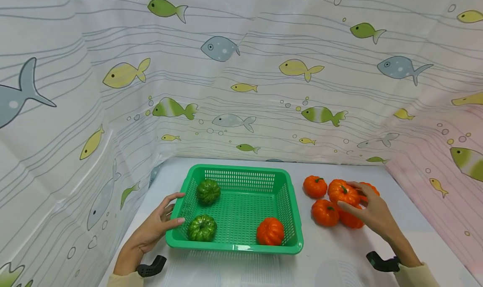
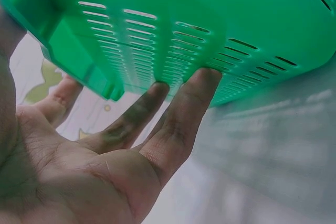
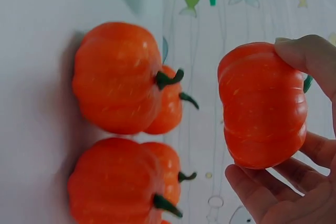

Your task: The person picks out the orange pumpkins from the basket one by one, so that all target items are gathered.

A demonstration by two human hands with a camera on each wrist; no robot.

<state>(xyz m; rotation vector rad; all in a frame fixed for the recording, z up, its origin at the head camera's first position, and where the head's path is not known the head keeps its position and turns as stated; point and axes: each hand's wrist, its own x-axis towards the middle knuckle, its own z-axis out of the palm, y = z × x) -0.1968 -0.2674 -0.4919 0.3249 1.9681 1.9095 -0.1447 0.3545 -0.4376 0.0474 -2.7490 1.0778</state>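
My right hand (image 1: 371,211) holds a small orange pumpkin (image 1: 343,192) with a green stem. The right wrist view shows this pumpkin (image 3: 265,106) raised off the table between thumb and fingers. Several more orange pumpkins (image 1: 325,212) rest on the table beside and below it. At the left side of a green plastic basket (image 1: 234,247) is my left hand (image 1: 152,228), its thumb and forefinger at the rim. Extended fingers (image 2: 181,114) touch the slotted outer wall in the left wrist view. Inside the basket lie two green pumpkins (image 1: 202,228) and one orange pumpkin (image 1: 270,231).
The white table (image 1: 328,253) carries the basket and the loose pumpkins, which sit to the basket's right. A fish-patterned sheet (image 1: 241,69) hangs behind the table and along both sides. Both wrists wear a black device (image 1: 152,267).
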